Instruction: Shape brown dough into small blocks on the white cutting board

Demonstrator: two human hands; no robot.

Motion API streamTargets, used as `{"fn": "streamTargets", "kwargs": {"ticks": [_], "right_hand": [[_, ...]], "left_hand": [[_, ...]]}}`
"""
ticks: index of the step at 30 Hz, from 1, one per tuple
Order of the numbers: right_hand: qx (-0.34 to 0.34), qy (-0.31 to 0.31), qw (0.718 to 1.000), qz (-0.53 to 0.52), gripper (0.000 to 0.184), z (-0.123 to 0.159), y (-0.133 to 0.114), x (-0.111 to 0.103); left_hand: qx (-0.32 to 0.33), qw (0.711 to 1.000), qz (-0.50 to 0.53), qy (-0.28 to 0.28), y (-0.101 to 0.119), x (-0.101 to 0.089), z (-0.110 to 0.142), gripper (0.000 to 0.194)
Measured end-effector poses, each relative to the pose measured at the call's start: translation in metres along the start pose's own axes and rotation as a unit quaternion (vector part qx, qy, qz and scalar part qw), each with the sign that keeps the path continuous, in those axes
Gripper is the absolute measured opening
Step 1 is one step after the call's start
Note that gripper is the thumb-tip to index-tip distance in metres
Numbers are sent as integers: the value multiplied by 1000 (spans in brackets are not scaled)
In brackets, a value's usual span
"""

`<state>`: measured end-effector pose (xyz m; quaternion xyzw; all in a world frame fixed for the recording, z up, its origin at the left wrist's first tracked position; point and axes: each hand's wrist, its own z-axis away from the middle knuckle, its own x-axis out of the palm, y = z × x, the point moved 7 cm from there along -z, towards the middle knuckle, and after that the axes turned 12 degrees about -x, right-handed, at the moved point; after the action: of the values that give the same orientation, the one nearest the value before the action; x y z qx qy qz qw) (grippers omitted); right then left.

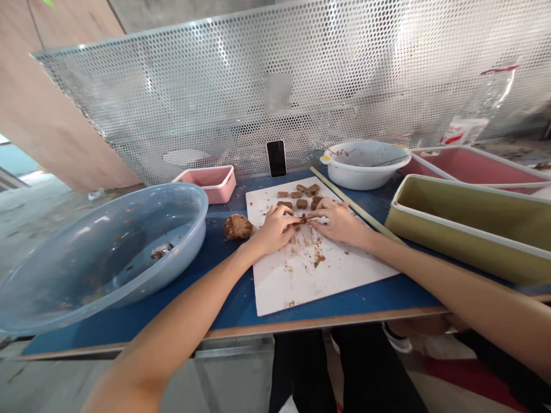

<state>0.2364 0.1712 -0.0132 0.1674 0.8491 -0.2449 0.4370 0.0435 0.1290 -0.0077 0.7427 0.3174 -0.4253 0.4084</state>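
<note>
Both hands meet over a white board (293, 281) at a small piece of brown clay (302, 220). My left hand (276, 229) pinches its left end between thumb and fingers. The fingers of my right hand (333, 221) close on its right end. Just beyond the fingertips, several small shaped clay pieces (302, 203) lie in rough rows on the board. Crumbs and smears of clay (319, 260) mark the board nearer to me. A larger brown clay lump (237, 227) rests left of the board, close to my left wrist.
A big blue basin (172, 269) stands at left, with a pink box (224, 186) behind it. A thin stick (357, 207) runs along the board's right edge. Farther right are a white basin (357, 175) and an olive trough (465, 235). A phone (276, 159) leans against perforated metal (193, 97).
</note>
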Motion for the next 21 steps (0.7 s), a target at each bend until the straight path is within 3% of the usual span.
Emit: {"fn": "streamTargets", "kwargs": {"ticks": [4, 11, 21], "right_hand": [[1, 7, 1000, 7, 27, 1, 1, -4], [-64, -3, 997, 52, 27, 7, -10, -11], [-105, -24, 992, 67, 27, 7, -23, -14]], "left_hand": [[-1, 1000, 1, 0, 1, -1, 1, 42], [4, 1000, 5, -1, 1, 0, 1, 43], [5, 1000, 13, -6, 3, 1, 2, 41]]}}
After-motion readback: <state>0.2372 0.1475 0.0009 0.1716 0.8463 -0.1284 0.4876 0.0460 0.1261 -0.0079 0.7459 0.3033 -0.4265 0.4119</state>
